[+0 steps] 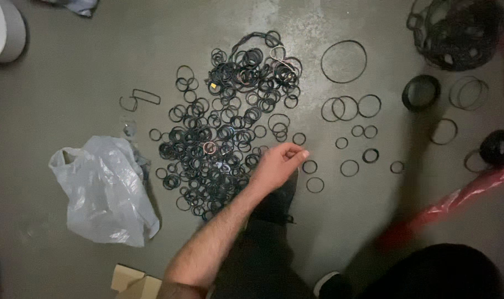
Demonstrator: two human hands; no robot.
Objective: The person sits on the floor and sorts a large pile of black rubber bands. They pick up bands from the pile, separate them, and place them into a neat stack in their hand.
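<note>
Black rubber rings (pixel 224 127): heaped in a wide pile on the grey floor (pixel 53 94), in the middle towards its far edge; many sizes are mixed together.
Left hand (pixel 277 164): stretched forward from a bare forearm that runs up from the near edge; the hand is held low at the right edge of the pile, palm down, fingers drawn together with the fingertips pointing right. A pinch on a ring cannot be made out.
Right hand: not seen.
Sorted rings (pixel 351 133): laid out singly to the right of the pile, well apart from one another, small ones nearest the fingertips, a large ring (pixel 344 61) farther off.
Plastic bag (pixel 105 191): pale and crumpled, lying left of the pile.
Red plastic strip (pixel 456 202): blurred, near the right edge.
Tangled bundle of rings (pixel 456 33): set in the far right corner.
Cardboard box (pixel 136 282): seen at the near edge.
</note>
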